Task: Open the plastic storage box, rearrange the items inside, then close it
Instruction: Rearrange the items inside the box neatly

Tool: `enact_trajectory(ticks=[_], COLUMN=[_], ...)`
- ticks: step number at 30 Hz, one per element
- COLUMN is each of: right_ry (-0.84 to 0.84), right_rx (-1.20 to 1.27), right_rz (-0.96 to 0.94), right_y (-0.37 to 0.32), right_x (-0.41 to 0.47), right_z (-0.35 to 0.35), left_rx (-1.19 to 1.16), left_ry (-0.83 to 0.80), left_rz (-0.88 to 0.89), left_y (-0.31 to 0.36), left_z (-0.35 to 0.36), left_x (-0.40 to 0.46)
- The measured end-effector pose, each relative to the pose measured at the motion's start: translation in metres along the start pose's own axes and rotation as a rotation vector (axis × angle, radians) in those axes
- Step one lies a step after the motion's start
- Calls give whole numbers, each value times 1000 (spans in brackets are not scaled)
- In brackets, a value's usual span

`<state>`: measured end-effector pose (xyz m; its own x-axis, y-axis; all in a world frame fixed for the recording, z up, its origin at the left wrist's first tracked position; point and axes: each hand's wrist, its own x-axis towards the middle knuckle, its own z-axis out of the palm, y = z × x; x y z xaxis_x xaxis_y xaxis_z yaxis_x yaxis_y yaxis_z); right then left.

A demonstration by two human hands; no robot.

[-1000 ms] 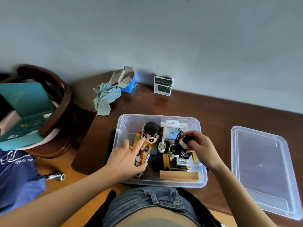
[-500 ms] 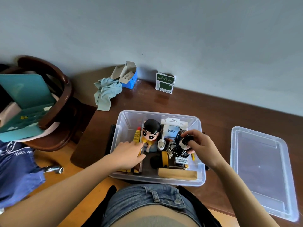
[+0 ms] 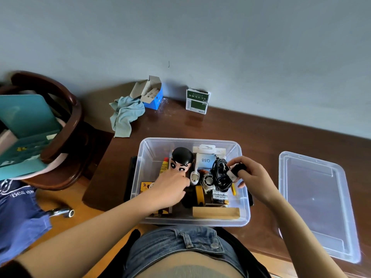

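The clear plastic storage box (image 3: pixel 148 157) stands open on the brown table, right in front of me. Its lid (image 3: pixel 313 197) lies flat to the right. My left hand (image 3: pixel 168 187) reaches into the box, and its fingers curl round the body of a cartoon figure (image 3: pixel 182 157) just under the black-haired head. Over the box's right half, my right hand (image 3: pixel 255 177) grips a coiled black cable (image 3: pixel 219 173) with a white tag. Also inside are a yellow tube (image 3: pixel 164 166), a white Q88 package (image 3: pixel 205 160), a yellow tape roll (image 3: pixel 199 195) and a wooden block (image 3: pixel 215 213).
Along the wall sit a torn blue carton (image 3: pixel 152 95), a pale teal cloth (image 3: pixel 124 115) and a green-and-white packet (image 3: pixel 197 101). A dark wooden chair (image 3: pixel 66 127) holding a teal case (image 3: pixel 24 127) stands left of the table. A metal tool (image 3: pixel 62 212) lies on the floor.
My left hand put the yellow card down at the box's left side and slid right onto the figure's body. My right hand kept hold of the cable, almost still.
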<state>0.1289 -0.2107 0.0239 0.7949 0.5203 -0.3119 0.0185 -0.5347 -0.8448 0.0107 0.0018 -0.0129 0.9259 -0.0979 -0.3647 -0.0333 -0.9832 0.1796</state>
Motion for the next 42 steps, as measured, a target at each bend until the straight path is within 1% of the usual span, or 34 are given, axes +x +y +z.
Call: enact_trajectory(ticks=[1,3,7,13,16,19,22,25,27,29,34,36,38,42], right_ry=[-5,-12,-4,29,3,-94,-161,-187,-219,-219,-211,-221,-213,-240], right_rx=[-8,-23,-38,-76,-143,-279,-591,-830,-882,-856,-617,-568,-556,-477], right_rz=[6,19,28,45,42,24,-29,-70,-76,-81,-53,-42,-47,-57], right_y=[0,2,5,8,6,-1,-5,-4,-2,-3,-12,-17,-19,-25], right_x=[-1,-3,-10,-17,-20,-23,-25,-23,-22,-22,-20,-19,-17,-10], right_z=[0,1,1,-3,-3,1,9,16,18,17,11,14,16,24], left_rx=[22,140,250,239,242,269,267,235,215,210,145,88,-31,-430], left_ry=[-50,-133,-235,-278,-274,-288,-281,-241,-213,-188,-103,1,151,383], left_rz=[22,69,131,133,102,89,82,65,65,63,64,63,46,-73], left_y=[7,19,27,21,25,25,24,23,22,22,18,11,3,-11], left_z=[0,2,16,33,35,36,35,32,30,28,17,8,-1,-13], left_x=[5,15,27,32,35,34,33,32,30,29,19,10,-1,-27])
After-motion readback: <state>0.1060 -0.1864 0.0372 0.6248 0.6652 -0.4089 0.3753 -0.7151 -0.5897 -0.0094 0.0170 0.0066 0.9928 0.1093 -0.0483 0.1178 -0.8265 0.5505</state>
